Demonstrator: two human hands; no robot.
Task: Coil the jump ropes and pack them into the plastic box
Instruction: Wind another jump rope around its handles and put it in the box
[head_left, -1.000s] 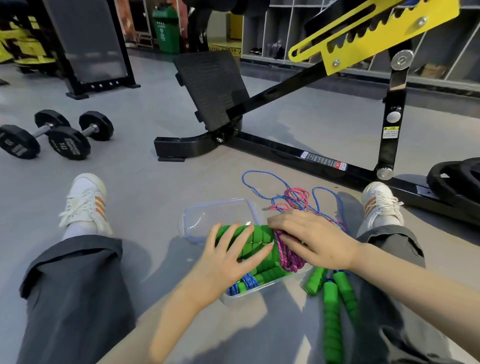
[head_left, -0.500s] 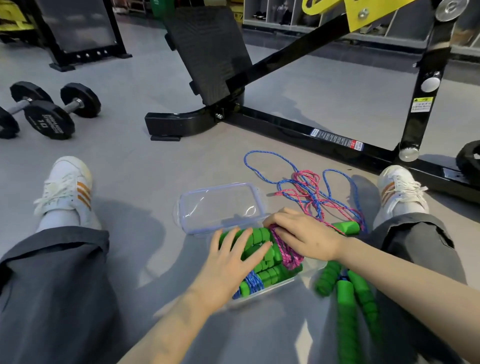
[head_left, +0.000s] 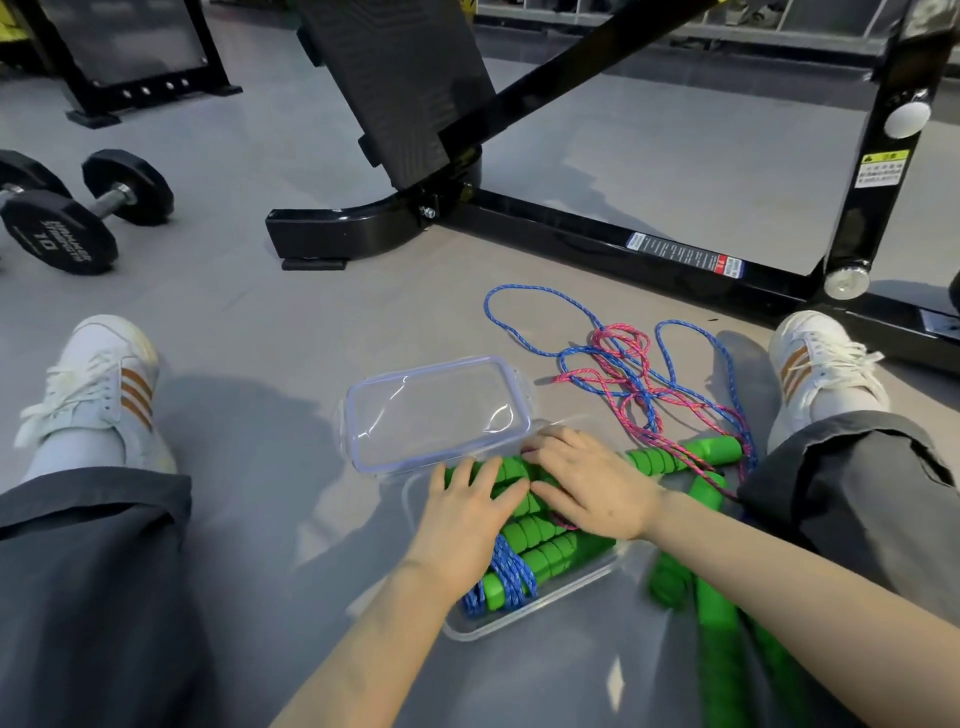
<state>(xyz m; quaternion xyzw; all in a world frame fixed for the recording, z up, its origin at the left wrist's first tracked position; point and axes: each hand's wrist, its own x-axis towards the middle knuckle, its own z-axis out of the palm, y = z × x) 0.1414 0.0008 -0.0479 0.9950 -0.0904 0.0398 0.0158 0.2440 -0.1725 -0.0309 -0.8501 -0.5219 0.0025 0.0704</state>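
The left hand (head_left: 470, 512) and right hand (head_left: 589, 486) lie flat over the plastic box (head_left: 524, 616), hiding most of the green handles (head_left: 540, 558) packed in it. More green handles (head_left: 719, 639) at the lower right are blurred and run off the bottom edge. The dumbbell (head_left: 78, 221) print is too small to read; another is cut by the left edge.

Two hands (head_left: 467, 519), one plastic box (head_left: 524, 616), one lid (head_left: 434, 410), two dumbbells (head_left: 88, 208).
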